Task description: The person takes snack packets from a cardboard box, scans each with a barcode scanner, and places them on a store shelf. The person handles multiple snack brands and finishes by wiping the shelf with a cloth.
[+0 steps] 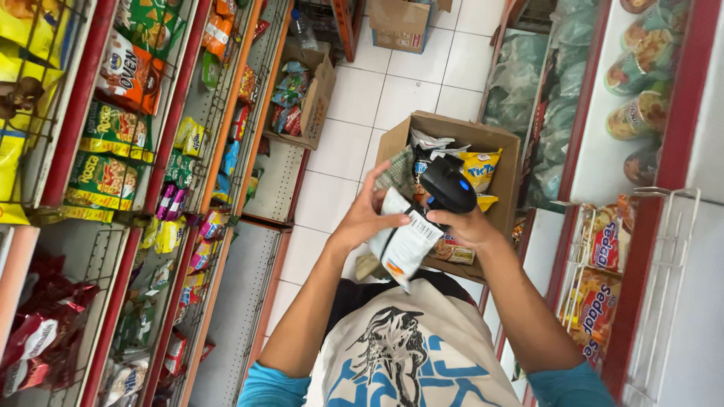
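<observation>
The white packet [407, 243] is sitting between the two hands in the middle of the view, just above the person's chest, with its striped code label turned up toward the scanner. The left hand [365, 216] is gripping it along its left edge, thumb and lower fingers pressing on the wrapper while the upper fingers are spreading loosely open. The right hand [469, 226] is closing firmly around the handle of a black handheld scanner [448, 185], whose head is hanging just over the packet's label, near it but seemingly not touching.

Just beyond the hands, a cardboard box [507, 162] is resting on the tiled floor [392, 90], still holding several packets, a yellow snack bag [480, 167] among them. Judging from that, the scanning is only partly done: this packet is being read now, and the box's other items appear to be waiting.

To the left, red wire shelves [181, 98] are carrying rows of snack bags. Another open box [320, 90] is sitting farther down the aisle, and to the right a second red shelf [679, 113] is holding cups and packets.
</observation>
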